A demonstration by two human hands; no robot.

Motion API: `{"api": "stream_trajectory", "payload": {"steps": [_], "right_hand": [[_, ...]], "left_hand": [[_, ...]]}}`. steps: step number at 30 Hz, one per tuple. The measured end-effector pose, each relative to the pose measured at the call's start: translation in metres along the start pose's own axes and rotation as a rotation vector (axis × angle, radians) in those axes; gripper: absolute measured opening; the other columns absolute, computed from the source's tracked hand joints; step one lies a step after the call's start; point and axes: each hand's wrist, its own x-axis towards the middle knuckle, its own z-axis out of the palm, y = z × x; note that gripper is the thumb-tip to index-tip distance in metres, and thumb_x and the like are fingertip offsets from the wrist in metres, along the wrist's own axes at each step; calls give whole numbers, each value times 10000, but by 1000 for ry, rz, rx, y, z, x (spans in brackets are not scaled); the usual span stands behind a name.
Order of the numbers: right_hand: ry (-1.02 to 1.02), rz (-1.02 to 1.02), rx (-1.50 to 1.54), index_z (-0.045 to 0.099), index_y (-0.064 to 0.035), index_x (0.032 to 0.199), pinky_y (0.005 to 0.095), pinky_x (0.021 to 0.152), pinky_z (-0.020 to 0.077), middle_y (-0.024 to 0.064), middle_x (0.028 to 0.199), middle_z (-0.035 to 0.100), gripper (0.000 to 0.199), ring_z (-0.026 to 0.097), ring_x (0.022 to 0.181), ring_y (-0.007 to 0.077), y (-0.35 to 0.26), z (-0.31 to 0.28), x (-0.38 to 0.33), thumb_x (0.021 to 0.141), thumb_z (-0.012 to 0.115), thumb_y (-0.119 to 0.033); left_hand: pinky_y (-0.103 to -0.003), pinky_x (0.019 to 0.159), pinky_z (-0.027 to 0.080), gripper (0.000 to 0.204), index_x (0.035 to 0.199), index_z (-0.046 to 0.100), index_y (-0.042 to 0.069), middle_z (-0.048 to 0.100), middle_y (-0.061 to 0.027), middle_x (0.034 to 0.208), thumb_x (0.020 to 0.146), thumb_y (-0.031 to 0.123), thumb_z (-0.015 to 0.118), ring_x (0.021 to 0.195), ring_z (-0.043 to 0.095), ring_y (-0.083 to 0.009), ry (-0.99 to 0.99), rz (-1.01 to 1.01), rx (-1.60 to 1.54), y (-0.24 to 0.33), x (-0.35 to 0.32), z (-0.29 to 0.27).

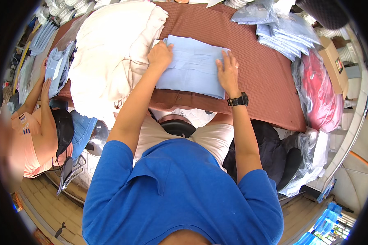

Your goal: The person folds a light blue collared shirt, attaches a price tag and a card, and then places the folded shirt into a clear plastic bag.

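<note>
Left hand (161, 56): fingers bent over the left edge of a folded light-blue garment (192, 73); cannot tell whether they pinch it. Right hand (228, 74): unclenched, fingers extended, laid along the garment's right edge; black wristwatch (238, 100) at the wrist. Garment: one, folded to a rough rectangle, lying flat between the two hands near the front edge of the tabletop (270, 77), which is covered in brown textured cloth. Left of it: large heap of cream fabric (110, 45). Far right: stack of light-blue garments in clear bags (288, 34); red bagged bundle (321, 96); cardboard box (333, 67) beside it. Far left: co-worker's hands at blue garments (59, 69).
</note>
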Motion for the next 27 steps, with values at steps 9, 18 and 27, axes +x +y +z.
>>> {"api": "stream_trajectory", "payload": {"steps": [9,18,27], "right_hand": [[-96,12,61,503,-89,1472,571,1163,308,246,1571,362,557,338,1433,467,-5,8,-14,1032,539,-428],[-23,-44,-62,512,-122,1469,614,1175,260,223,1576,364,566,320,1451,445,-18,20,4,1013,546,-455],[85,-20,-137,556,-113,1420,615,1163,277,211,1528,418,505,351,1418,434,-25,34,-9,1001,580,-393]], "left_hand": [[-523,824,504,219,1019,626,41,689,-167,1069,973,255,636,997,650,-398,247,81,-63,-26,-8,14],[-509,962,443,286,1179,652,93,666,-91,1160,977,294,626,1129,597,-311,91,671,-18,8,52,29],[-522,960,414,317,1098,647,106,680,-91,1140,940,379,687,1115,616,-303,-196,680,-61,26,56,37]]}}
